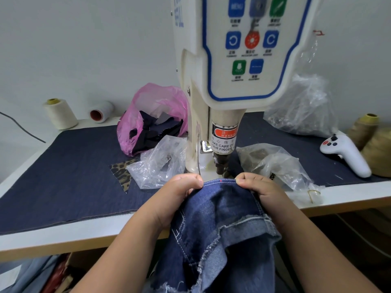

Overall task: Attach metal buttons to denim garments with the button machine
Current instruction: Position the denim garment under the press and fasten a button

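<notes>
Both hands (220,187) pinch denim garment (222,225) — below button machine (222,81).

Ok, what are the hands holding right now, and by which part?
Both the left hand and the right hand pinch the denim garment by its stitched top edge.

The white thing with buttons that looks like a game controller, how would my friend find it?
Start at the tall button machine in the middle and look right along the table to its far edge. The white handheld controller lies there beside brown thread cones. It is hard, smooth and white with dark and red buttons, while everything near it is crinkly clear plastic bags or thread.
</notes>
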`<state>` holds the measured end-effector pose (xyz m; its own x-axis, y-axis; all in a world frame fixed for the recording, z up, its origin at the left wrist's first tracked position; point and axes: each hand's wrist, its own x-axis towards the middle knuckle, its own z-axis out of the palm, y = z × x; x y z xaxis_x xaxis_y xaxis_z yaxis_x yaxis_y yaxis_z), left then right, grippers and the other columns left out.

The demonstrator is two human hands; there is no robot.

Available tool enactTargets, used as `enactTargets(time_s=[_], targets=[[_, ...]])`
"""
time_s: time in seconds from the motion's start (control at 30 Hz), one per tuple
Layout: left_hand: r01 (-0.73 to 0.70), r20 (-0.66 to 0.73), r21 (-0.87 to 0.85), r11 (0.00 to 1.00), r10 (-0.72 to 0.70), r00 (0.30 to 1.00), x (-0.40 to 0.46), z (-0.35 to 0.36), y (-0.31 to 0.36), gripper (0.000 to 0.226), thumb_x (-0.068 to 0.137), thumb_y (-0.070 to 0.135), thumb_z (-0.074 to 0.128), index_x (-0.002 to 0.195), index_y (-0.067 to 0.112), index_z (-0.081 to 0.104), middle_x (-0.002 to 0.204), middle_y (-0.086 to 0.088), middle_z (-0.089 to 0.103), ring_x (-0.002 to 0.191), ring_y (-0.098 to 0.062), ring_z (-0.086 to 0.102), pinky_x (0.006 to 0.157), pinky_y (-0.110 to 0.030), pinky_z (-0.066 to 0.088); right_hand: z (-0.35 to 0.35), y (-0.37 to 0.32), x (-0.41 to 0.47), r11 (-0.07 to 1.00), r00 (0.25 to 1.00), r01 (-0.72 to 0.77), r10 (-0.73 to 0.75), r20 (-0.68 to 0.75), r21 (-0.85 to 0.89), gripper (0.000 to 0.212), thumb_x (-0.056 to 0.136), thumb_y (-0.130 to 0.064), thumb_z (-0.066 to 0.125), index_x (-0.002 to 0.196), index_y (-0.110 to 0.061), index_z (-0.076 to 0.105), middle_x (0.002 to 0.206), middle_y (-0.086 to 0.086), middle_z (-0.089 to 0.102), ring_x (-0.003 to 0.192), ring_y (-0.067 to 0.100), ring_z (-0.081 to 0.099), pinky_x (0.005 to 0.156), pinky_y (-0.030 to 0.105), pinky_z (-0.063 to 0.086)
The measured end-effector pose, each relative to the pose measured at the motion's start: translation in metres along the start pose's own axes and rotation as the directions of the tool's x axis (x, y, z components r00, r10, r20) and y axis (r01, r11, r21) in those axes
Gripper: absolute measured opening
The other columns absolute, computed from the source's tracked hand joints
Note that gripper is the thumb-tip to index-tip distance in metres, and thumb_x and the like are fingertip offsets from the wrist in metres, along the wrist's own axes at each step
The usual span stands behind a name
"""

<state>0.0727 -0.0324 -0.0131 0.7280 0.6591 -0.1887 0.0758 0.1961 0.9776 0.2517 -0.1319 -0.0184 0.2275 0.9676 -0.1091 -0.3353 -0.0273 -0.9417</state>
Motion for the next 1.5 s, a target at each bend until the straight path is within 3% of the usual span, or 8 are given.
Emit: enactTargets(time_s=[1.3,1.5], targets=[[-0.009,0.031,-0.02,1.0,0.01,0.999,0.0013,-0.0037,-0.0036,0.014,0.072,0.024,0.055,0.062,0.018,0.048,0.063,-0.003,0.035,0.055,-0.016,0.034,0.052,-0.029,0.025,-0.0032,0.0013,0.0015,0.999,0.999,-0.039,0.039,0.029,0.001,0.01,0.073,-0.016,0.062,0.064,-0.011,0.064,0.06,0.005,0.055,0.054,0.011,0.054,0.05,0.02,0.047],[-0.002,0.032,-0.021,1.0,0.003,0.999,0.0018,-0.0044,-0.0038,0.018,0.063,0.03,0.062,0.064,0.017,0.049,0.065,-0.004,0.035,0.056,-0.016,0.033,0.053,-0.03,0.024,-0.004,0.0014,0.0024,0.999,0.999,-0.036,0.036,0.03,-0.017,0.011,0.073,-0.017,0.063,0.064,-0.011,0.065,0.06,0.005,0.054,0.054,0.011,0.054,0.05,0.02,0.047]])
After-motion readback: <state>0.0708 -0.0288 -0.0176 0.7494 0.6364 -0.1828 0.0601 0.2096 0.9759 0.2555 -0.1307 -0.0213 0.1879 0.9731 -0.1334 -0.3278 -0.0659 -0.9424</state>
